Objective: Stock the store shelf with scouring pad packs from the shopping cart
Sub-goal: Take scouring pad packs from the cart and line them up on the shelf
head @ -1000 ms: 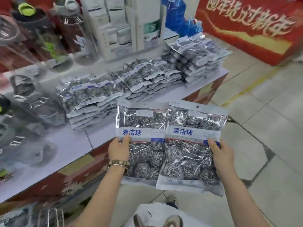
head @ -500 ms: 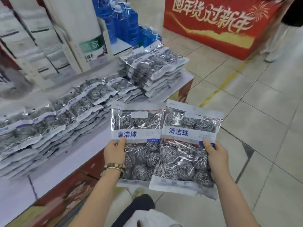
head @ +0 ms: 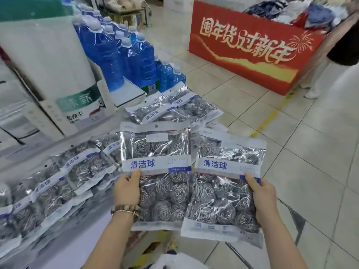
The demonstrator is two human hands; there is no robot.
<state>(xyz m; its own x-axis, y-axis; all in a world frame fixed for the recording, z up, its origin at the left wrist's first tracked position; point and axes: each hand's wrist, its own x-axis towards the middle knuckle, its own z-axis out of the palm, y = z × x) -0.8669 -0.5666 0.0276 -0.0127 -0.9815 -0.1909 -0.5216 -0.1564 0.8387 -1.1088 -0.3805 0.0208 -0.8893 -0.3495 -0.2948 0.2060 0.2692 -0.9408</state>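
Note:
I hold two clear packs of steel scouring pads upright in front of me, side by side. My left hand [head: 127, 191] grips the left pack [head: 157, 171] at its left edge, thumb on the blue-lettered label. My right hand [head: 263, 199] grips the right pack [head: 223, 191] at its right edge. The left pack sits a little higher. Behind them, rows of stacked scouring pad packs [head: 64, 183] lie on the low white shelf [head: 83, 241], with a taller stack [head: 174, 109] at its far end. The shopping cart is not in view.
Blue liquid bottles [head: 124, 53] and white boxes [head: 58, 78] stand behind the shelf. A red display stand [head: 250, 47] with heaped goods stands across the tiled aisle [head: 310, 152]. A person's light trousers [head: 318, 78] show at the right edge.
My view has swung right along the shelf toward its far end and the aisle. The two packs have drawn slightly apart, the left one now higher. Both hands keep their grips.

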